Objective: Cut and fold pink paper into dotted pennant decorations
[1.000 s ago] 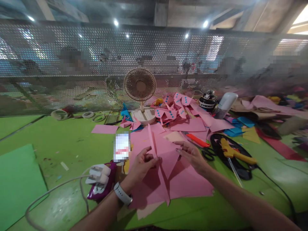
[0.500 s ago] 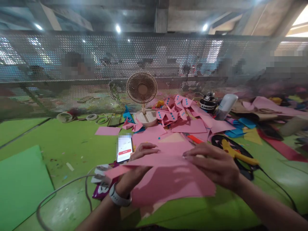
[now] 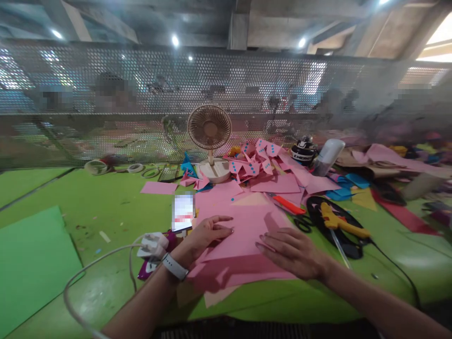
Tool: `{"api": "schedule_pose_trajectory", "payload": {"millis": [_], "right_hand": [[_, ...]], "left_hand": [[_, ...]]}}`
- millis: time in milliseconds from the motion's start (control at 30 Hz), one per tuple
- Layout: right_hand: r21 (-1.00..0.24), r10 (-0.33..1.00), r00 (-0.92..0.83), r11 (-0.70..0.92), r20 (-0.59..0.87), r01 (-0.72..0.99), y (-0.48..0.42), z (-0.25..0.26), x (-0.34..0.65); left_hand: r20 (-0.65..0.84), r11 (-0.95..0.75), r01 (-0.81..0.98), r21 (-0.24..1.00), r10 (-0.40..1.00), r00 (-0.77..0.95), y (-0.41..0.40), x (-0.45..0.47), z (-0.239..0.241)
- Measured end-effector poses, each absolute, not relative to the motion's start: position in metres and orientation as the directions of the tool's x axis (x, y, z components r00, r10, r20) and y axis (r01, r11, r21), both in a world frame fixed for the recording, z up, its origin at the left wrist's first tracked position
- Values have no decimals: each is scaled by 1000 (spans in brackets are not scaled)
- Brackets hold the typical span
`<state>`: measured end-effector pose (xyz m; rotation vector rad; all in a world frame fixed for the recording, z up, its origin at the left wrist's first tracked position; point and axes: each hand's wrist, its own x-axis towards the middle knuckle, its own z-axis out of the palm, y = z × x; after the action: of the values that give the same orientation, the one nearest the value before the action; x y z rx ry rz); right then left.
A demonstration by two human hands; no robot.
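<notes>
A sheet of pink paper (image 3: pixel 237 245) lies in front of me on top of a larger pink sheet (image 3: pixel 243 275). On its left side rests my left hand (image 3: pixel 208 233), fingers stretched forward, a white watch band on the wrist. My right hand (image 3: pixel 293 252) lies with outstretched fingers over the paper's right part. Neither hand grips anything. Just beyond the right hand are an orange-handled cutter (image 3: pixel 287 205) and black scissors (image 3: pixel 302 223). A phone (image 3: pixel 183 214) leans beyond the left hand.
A small fan (image 3: pixel 210 127) stands at the back beside folded pink paper pieces (image 3: pixel 252 165) with blue dots. At right, a yellow glue gun (image 3: pixel 344 223) lies on a black tray, its cord trailing. White plugs (image 3: pixel 151 246) with a cable sit left. Green card (image 3: pixel 35 263) lies far left.
The raised pink sheet has come down flat. My left hand, formerly partly under it, is now on top, and my right hand has moved down and its fingers have opened out.
</notes>
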<state>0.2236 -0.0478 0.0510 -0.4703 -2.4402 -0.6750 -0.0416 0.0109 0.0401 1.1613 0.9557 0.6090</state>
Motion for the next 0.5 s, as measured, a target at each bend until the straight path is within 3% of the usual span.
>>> {"api": "schedule_pose_trajectory", "payload": {"millis": [67,133,200,267,333,367,433,500], "right_hand": [[300,200,-773,840,602,452,-51,45,227],[123,282,-720,883,634,454,-54,40,229],[-173,464,-553,851,692,496,-53,37,230],[-530,708,-258,678,658,509,-49,38,225],[-832,895,-1,416,447,368,-42,41,216],[-926,954,22,286,300,247,-38,41,211],[-998,997,-58,61,59,27,-30,40,202],[-993,989,-128,-80,-68,-92,-24,36,195]], "left_hand": [[-236,259,8,966,866,440,9,-38,39],[-163,193,-27,981,888,429,6,-34,41],[-93,112,-20,993,897,433,2,-30,46],[-43,41,15,999,900,434,-2,-26,50],[-14,-6,45,999,900,435,-5,-22,52],[-4,-21,53,998,897,442,-7,-21,52],[3,-40,69,997,885,466,-9,-19,50],[-23,-34,109,993,876,482,-9,-19,48]]}}
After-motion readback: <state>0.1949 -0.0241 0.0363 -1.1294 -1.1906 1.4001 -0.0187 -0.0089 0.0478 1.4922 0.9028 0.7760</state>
